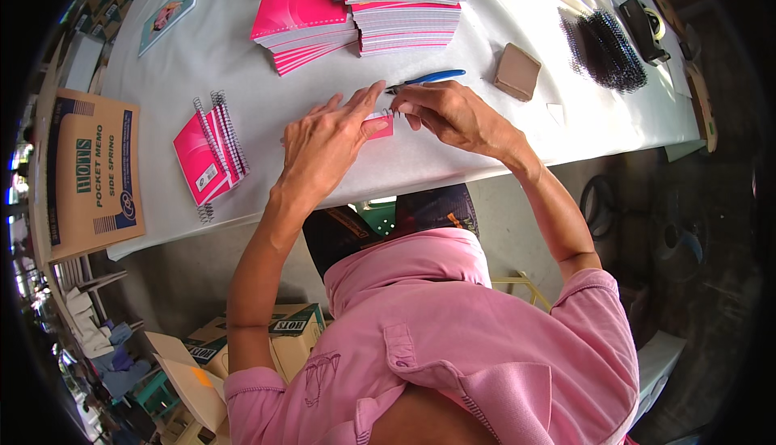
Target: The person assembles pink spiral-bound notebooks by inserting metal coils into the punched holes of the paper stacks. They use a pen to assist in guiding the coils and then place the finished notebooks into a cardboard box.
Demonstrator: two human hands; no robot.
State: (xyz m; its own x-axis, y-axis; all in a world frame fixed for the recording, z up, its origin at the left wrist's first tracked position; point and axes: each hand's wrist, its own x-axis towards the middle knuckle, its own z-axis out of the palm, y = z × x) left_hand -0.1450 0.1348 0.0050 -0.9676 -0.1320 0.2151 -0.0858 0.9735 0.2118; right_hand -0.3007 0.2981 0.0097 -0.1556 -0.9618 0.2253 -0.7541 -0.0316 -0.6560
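A small pink memo notebook (380, 127) lies near the table's front edge, mostly covered by my left hand (323, 134). That hand holds the notebook, its thumb on the cover and the other fingers extended over it. At the notebook's right end, my right hand (457, 113) pinches a thin dark spiral wire (393, 112), only a bit of which shows between the fingertips. Just beyond the right fingers lie blue-handled cutting pliers (436, 76). Several finished spiral-bound pink notebooks (212, 154) are piled to the left of my left hand.
Tall stacks of pink-covered pads (408, 29) stand at the back. On the right are a brown block (517, 71), a heap of dark spiral coils (608, 50) and a tape dispenser (644, 31). A cardboard box (95, 174) stands at the table's left edge.
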